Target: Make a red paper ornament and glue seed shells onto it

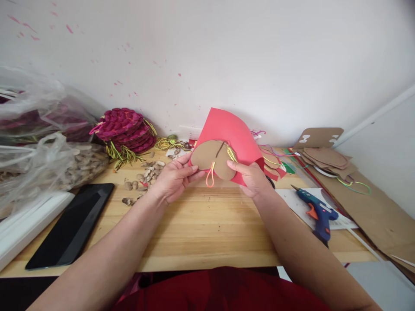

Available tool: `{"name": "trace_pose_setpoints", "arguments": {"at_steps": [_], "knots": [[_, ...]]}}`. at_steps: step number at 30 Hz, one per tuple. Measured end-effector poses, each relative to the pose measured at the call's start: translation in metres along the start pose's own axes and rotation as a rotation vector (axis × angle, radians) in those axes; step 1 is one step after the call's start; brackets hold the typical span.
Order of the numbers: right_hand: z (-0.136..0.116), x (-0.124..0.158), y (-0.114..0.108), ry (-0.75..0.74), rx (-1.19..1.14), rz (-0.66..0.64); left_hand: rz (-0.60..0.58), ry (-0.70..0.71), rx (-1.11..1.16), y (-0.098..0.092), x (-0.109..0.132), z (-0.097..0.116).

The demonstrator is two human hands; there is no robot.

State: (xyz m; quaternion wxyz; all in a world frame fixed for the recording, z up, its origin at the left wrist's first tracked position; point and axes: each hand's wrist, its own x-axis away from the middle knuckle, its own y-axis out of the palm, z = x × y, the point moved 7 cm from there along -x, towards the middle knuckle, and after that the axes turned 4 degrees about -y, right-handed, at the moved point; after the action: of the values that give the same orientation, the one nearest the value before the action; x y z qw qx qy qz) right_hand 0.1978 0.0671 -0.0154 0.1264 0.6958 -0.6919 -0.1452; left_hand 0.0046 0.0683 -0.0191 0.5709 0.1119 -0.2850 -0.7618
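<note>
There is one view only, from a camera worn on the person's head, looking forward and down along both forearms. It sits close over the wooden surface [201, 229], whose near edge crosses the bottom of the frame, and faces a white wall [259, 56] just behind it. The wide lens bends the edges.

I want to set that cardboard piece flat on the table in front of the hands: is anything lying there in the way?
Nothing visible. The wooden table below the cardboard heart is bare; the seeds lie left, the glue gun right. Both the left hand and right hand grip the piece.
</note>
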Motion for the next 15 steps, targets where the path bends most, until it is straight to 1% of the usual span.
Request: {"name": "trace_pose_setpoints", "arguments": {"at_steps": [7, 15], "knots": [[0.0006, 0.0021, 0.0014, 0.044, -0.007, 0.02, 0.0, -0.003, -0.004, -0.0013, -0.0015, -0.0017], [0.002, 0.0012, -0.0019, 0.053, -0.003, 0.069, 0.001, 0.01, 0.016, -0.0024, -0.0021, -0.0022]]}}
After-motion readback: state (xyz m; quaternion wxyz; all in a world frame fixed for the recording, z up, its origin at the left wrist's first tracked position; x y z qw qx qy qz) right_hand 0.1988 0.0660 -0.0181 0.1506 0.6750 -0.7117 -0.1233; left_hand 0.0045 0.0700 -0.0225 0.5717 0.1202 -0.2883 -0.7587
